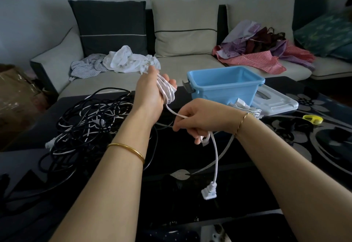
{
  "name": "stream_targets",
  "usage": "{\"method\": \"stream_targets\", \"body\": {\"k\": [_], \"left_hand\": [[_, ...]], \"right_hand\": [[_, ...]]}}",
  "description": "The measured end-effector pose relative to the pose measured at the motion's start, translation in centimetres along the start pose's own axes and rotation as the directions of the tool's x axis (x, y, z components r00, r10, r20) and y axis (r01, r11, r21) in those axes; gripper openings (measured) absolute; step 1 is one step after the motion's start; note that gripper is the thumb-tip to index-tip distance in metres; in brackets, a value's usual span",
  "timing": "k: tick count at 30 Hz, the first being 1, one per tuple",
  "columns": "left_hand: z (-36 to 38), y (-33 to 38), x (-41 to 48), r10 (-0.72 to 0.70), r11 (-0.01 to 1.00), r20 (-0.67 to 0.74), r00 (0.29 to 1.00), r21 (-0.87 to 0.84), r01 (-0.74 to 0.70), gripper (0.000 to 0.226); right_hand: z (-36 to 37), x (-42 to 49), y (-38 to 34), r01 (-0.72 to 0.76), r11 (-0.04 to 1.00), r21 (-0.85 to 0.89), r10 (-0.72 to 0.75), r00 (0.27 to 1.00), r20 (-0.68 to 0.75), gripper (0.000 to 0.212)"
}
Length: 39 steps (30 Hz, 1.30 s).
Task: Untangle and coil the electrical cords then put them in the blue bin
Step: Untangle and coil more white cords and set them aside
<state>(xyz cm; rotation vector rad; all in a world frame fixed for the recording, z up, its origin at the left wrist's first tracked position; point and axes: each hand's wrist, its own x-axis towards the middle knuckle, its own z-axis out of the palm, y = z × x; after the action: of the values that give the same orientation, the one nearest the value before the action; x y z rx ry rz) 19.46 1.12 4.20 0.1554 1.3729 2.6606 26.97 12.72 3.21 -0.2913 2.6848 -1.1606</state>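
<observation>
Right, my left hand [150, 91] is up off the surface [182, 203], and the white cord [167, 91] is wound round it in several loops, with the thumb tucked over the bundle to pin it. My right hand [198, 119] is lower and just beside it. Its fingers are curled round the free run of the same cord, which is pulled fairly taut between the two hands. Below that fist the tail drops away, and the plug [209, 192] dangles clear above the dark surface.

This cord looks light and limp with a smooth jacket, so I'd expect it to slide through a loose grip and the loops to spring open if the thumb lets go. The plug is the one hard, heavier bit, and it'll swing. I reckon the best hold for the right hand is on the run close to the coil, feeding short lengths. The tail looks short, so only a few wraps are left.

The blue bin [245, 94] sits open just beyond my hands, with nothing I can see inside it. Its pale lid [276, 104] lies flat beside it. Something white with a plug [241, 103] rests at the foot of the bin, possibly another cord, but I can't tell.

Off to my left is the big job, a tangle of black and white cords [85, 123] heaped on the surface. It's floppy and snag-prone, so I'd look for a plug end and work from there.
</observation>
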Motion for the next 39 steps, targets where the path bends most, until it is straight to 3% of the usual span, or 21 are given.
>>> {"method": "stream_targets", "body": {"k": [2, 4, 6, 8, 10, 14, 18, 21, 25, 29, 32, 35, 39], "left_hand": [[-0.3, -0.7, 0.2, 0.146, 0.941, 0.004, 0.989, 0.307, -0.141, 0.026], [-0.7, -1.2, -0.1, 0.251, 0.777, 0.110, 0.962, 0.570, -0.267, 0.025], [-0.9, -1.5, -0.7, 0.270, 0.588, 0.258, 0.928, 0.719, -0.371, 0.023], [-0.9, -1.6, -1.0, 0.204, 0.443, 0.350, 0.914, 0.800, -0.405, 0.022], [-0.8, -1.7, -1.2, 0.090, 0.423, 0.361, 0.928, 0.830, -0.364, 0.023], [-0.1, -1.4, -2.0, -0.108, 0.531, 0.400, 0.910, 0.797, -0.287, 0.034], [0.2, -1.3, -2.5, -0.272, 0.393, 0.395, 0.878, 0.878, -0.273, 0.022], [-0.3, -1.2, -2.3, -0.385, 0.419, 0.333, 0.861, 0.894, -0.159, 0.017], [-0.8, 0.1, -2.2, -0.445, 0.689, 0.338, 0.829, 0.721, 0.075, 0.027], [-0.8, 1.4, -1.9, -0.439, 0.890, 0.434, 0.787, 0.332, 0.314, 0.031], [-0.8, 1.8, -1.5, -0.346, 0.930, 0.434, 0.832, 0.043, 0.364, 0.039], [-0.8, 1.5, -1.4, -0.277, 0.905, 0.402, 0.873, -0.196, 0.377, 0.047], [-0.5, 1.1, -1.3, -0.206, 0.906, 0.348, 0.914, -0.284, 0.313, 0.047]], "right_hand": [[-0.4, -0.4, -0.4, 0.032, 0.997, -0.074, -0.037, 0.997, -0.066, 0.014], [-0.7, -0.5, -0.5, 0.057, 0.992, -0.111, -0.076, 0.982, -0.173, 0.016], [-1.2, -0.4, -0.5, 0.083, 0.989, -0.119, -0.119, 0.935, -0.335, 0.011], [-1.8, -0.2, 0.0, 0.086, 0.987, -0.135, -0.143, 0.853, -0.502, 0.007], [-2.2, 0.1, 0.7, 0.078, 0.987, -0.142, -0.148, 0.787, -0.599, 0.012], [-2.3, 0.9, 2.0, 0.070, 0.997, -0.025, -0.067, 0.714, -0.697, 0.025], [-2.4, 1.2, 2.6, 0.070, 0.996, 0.055, -0.011, 0.711, -0.703, 0.023], [-2.9, 1.0, 3.4, 0.107, 0.960, 0.257, 0.100, 0.730, -0.676, 0.032], [-3.0, 0.6, 5.4, 0.075, 0.864, 0.498, 0.260, 0.780, -0.569, 0.030], [-2.1, 1.1, 5.4, -0.008, 0.865, 0.501, 0.253, 0.870, -0.423, 0.036], [-1.6, 1.3, 4.5, -0.069, 0.904, 0.421, 0.220, 0.920, -0.323, 0.034], [-0.3, 1.5, 3.4, -0.099, 0.947, 0.306, 0.170, 0.962, -0.213, 0.031], [1.4, 1.9, 1.4, -0.089, 0.994, 0.057, 0.097, 0.985, -0.140, 0.026]]}}
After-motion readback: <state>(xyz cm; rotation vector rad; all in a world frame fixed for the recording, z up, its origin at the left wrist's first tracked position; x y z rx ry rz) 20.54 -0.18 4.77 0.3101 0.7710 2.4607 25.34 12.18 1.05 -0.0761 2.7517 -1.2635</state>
